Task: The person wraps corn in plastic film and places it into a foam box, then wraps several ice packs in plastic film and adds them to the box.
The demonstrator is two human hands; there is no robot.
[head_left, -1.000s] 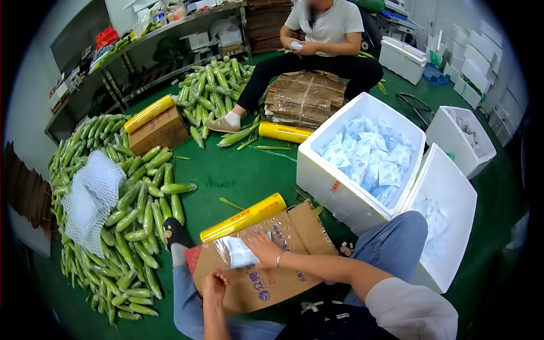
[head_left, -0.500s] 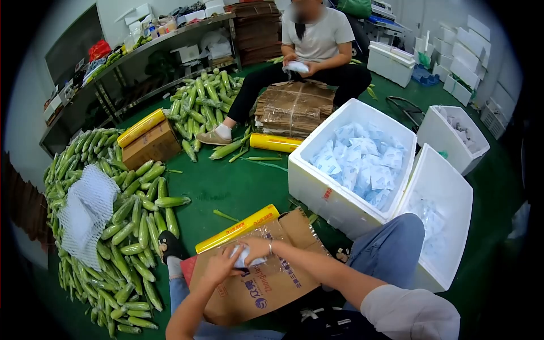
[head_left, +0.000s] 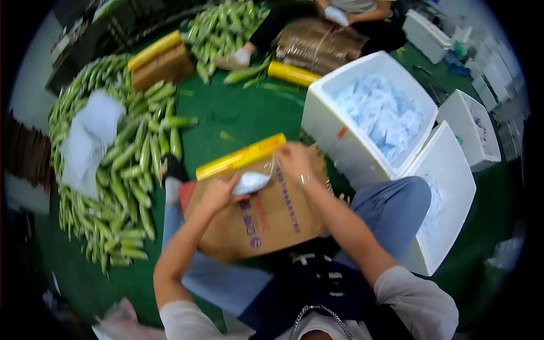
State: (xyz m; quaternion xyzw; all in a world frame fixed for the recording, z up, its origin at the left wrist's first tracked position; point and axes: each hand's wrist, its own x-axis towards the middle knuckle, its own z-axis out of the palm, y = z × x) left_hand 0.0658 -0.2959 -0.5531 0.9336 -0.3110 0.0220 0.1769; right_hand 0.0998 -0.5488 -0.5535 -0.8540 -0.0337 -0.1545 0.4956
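My left hand (head_left: 220, 194) is closed on a small white-and-blue ice pack (head_left: 252, 182), held over a flattened cardboard box (head_left: 277, 218) across my lap. My right hand (head_left: 295, 162), fingers pinched together, grips clear plastic film (head_left: 268, 165) to the right of the pack. This film shows as a shiny strip between hand and pack; its edges are blurred. Along the far side of the cardboard lies a yellow roll of film (head_left: 241, 157).
To the right, a white foam box (head_left: 331, 133) holds many ice packs, beside another foam container (head_left: 447, 226). Wrapped corn cobs (head_left: 127, 187) heap at the left. Opposite sits a person (head_left: 362, 14) holding a white pack, by stacked cardboard (head_left: 317, 48).
My right hand has moved away from the pack, up and to the right, drawing out film. My left hand keeps the pack. The view has tilted downward.
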